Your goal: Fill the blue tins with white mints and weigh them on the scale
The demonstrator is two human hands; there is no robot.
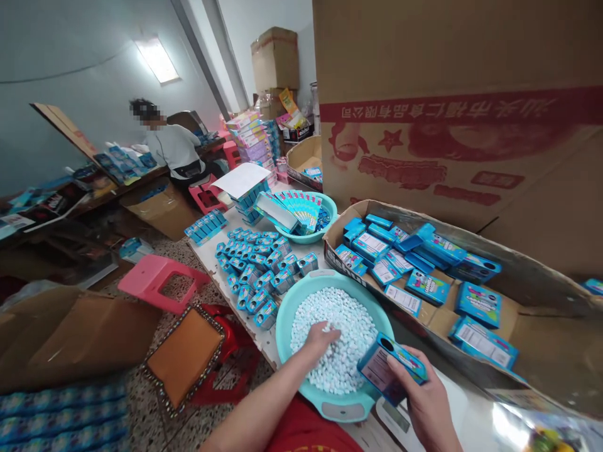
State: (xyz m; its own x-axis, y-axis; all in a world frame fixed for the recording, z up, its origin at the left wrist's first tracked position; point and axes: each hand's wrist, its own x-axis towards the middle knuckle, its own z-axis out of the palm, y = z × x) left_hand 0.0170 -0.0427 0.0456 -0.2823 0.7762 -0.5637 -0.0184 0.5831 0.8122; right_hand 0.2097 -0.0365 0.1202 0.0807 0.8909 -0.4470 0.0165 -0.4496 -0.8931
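A turquoise basin (286,323) full of small pale candies (351,314) stands on the table in front of me. My left hand (323,339) dips into them, its fingers curled around some candies and partly hidden among them. Over the basin's right rim, my right hand (424,392) grips a small blue box (389,367), tilted, with a round dark hole in its top end. Beneath that hand lies a white scale (396,417) with a small display, partly covered. Many similar blue boxes (261,276) stand in rows left of the basin.
An open carton (532,314) of loose blue boxes borders the right side, with a tall cardboard box (456,144) behind. A second basin (330,223) holds flat blue cartons. Red stools (162,279) stand left; a person (174,147) sits at another bench.
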